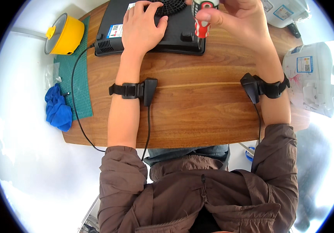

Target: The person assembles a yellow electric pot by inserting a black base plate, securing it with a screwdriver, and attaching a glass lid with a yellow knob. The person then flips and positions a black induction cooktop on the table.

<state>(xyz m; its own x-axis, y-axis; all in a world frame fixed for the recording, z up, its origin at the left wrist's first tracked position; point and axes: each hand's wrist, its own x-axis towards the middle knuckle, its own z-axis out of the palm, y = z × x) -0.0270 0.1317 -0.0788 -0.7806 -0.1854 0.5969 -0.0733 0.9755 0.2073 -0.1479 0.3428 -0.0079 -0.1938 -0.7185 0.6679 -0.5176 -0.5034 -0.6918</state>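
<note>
A flat black appliance, which looks like an upturned induction cooker, lies at the table's far edge, its round fan grille and a small foot facing up. My left hand rests on its underside with fingers spread, just left of the grille. In my right hand is a screwdriver with a red, white and black patterned handle, held upright between thumb and fingers. Its thin shaft points down near the appliance's front right corner; whether the tip touches anything I cannot tell. The handle's top is cut off by the picture's edge.
A yellow pot stands at the far left by a green cutting mat, with a blue cloth nearer. A black cord runs from the appliance past the near edge. White cookers stand on the right. Cabled black devices strap my wrists.
</note>
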